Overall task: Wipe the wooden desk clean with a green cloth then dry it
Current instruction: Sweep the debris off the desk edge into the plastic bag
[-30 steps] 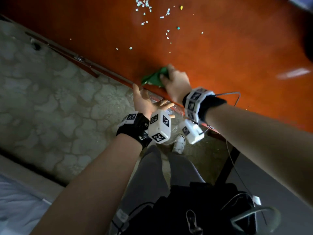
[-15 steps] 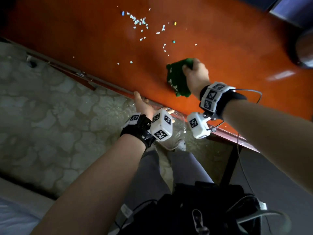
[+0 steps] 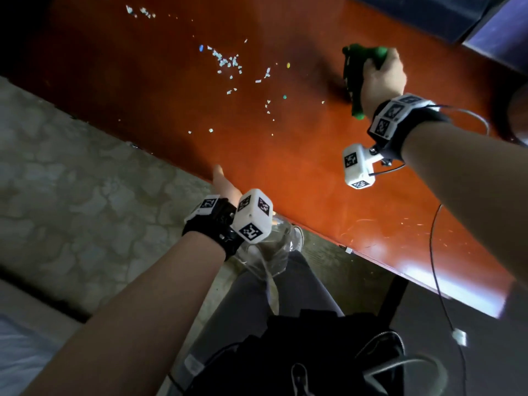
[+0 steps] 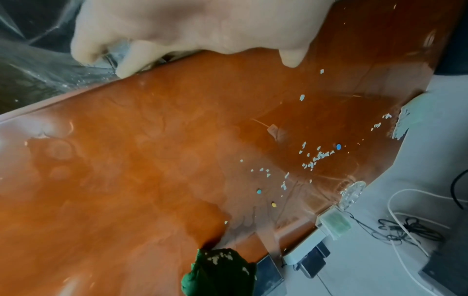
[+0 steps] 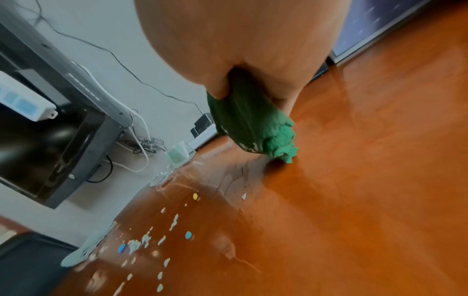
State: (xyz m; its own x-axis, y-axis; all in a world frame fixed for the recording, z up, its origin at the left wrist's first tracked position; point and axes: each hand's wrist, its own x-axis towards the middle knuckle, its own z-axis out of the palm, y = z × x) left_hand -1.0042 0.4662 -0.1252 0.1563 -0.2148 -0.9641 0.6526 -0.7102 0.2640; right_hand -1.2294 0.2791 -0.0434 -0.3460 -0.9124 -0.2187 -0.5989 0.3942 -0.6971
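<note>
Head view: green cloth (image 3: 352, 78) was gripped by right hand (image 3: 381, 81) fingers near the bench's (image 3: 285, 167) far edge; a clear bag (image 3: 268, 252) was pinched by left hand (image 3: 225, 185) at the near edge.

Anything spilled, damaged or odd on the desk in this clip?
Yes. Small white scraps and a few coloured bits are scattered over the wooden desk, unswept. White crumbs cling to the green cloth gripped by the right hand. The desk's far edge looks chipped.

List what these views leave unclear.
- Left hand fingers: head view, hidden by the wrist cube and desk edge.
- Bag contents: too blurred.
- Right hand fingers: wrist view, behind palm and cloth.
- Crumbs: too small to identify.
</note>
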